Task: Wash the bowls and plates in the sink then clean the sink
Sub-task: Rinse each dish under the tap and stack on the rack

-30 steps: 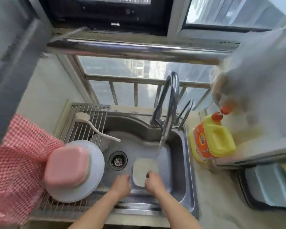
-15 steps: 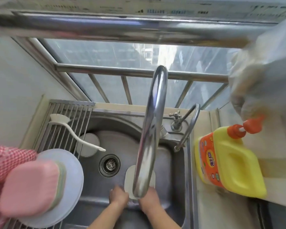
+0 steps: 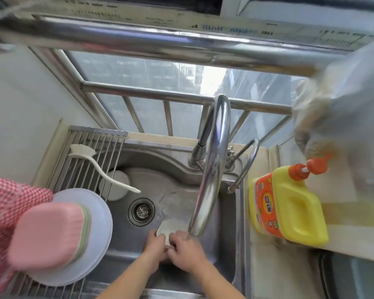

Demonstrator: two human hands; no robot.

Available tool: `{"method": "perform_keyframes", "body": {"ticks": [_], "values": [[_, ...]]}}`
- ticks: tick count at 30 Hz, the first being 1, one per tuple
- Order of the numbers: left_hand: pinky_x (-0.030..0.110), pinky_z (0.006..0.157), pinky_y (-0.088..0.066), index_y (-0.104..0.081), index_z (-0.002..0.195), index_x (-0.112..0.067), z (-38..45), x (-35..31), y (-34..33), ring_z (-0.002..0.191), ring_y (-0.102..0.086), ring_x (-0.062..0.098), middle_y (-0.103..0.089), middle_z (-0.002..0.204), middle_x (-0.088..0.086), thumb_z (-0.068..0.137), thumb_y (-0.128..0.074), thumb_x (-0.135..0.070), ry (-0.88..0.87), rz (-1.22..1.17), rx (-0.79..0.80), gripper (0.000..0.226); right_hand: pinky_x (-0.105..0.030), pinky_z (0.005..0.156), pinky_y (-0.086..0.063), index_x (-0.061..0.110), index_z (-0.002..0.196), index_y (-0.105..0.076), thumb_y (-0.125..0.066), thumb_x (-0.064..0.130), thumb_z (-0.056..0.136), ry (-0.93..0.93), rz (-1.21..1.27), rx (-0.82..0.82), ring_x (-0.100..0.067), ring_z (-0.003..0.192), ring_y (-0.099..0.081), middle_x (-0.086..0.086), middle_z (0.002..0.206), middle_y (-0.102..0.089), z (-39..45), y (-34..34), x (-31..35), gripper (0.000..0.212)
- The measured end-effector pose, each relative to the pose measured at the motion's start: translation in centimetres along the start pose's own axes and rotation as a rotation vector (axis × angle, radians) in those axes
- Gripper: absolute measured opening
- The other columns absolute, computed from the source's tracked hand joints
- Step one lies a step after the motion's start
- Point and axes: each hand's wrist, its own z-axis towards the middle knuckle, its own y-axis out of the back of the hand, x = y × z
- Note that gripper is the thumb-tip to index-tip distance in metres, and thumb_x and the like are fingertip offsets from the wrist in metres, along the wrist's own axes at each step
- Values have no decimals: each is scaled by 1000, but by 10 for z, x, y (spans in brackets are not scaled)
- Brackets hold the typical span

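Both forearms reach in from the bottom edge, converging low over the steel sink [image 3: 229, 212]. The left hand [image 3: 154, 244] sits knuckles-up, its fingers curled round the near left edge of a small white dish [image 3: 171, 228]. The right hand [image 3: 187, 248] comes in just beside it, back of the hand toward the camera, fingers bent and pressed together against the dish's near edge; the fingertips themselves are hidden, so how tightly they pinch cannot be told. The dish is tilted in the basin, right of the drain [image 3: 141, 211] and under the tall curved tap [image 3: 212, 169], whose spout end hangs just above the right hand.

Over on the left, a roll-up rack [image 3: 89, 152] spans the sink. On it lies a white dish brush [image 3: 95, 164], its handle poking out over the basin, and nearer the camera a stack of white plates [image 3: 99, 214] with pink bowls [image 3: 45, 234] turned over on top. A red checked cloth [image 3: 2, 203] hangs at the far left. On the counter to the right stands a yellow detergent bottle [image 3: 294, 210].
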Motion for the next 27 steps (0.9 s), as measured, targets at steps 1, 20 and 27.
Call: {"method": "perform_keyframes", "body": {"ticks": [1, 20, 27], "values": [[48, 55, -59, -61, 113, -21, -37, -25, 0, 80, -73, 41, -72, 98, 21, 81, -53, -6, -21, -62, 23, 36, -35, 81, -44, 25, 98, -60, -49, 21, 89, -37, 86, 46, -30, 98, -58, -14, 105, -67, -1, 2, 2, 14], [65, 71, -57, -58, 129, -42, -139, -81, 27, 96, -73, 33, -74, 114, 2, 79, -21, 19, -184, 9, 340, 86, -33, 98, -44, 15, 131, -56, -42, 21, 102, -403, 160, -43, -31, 121, -58, -11, 128, -62, -5, 56, 48, 32], [40, 76, -61, -60, 133, -39, -138, -86, 26, 104, -71, 22, -73, 119, 1, 84, -37, 17, -253, 36, 326, 78, -35, 80, -46, 33, 72, -48, -46, 27, 76, -171, 319, 93, -16, 83, -52, 12, 82, -54, -13, 43, 54, 8]]}}
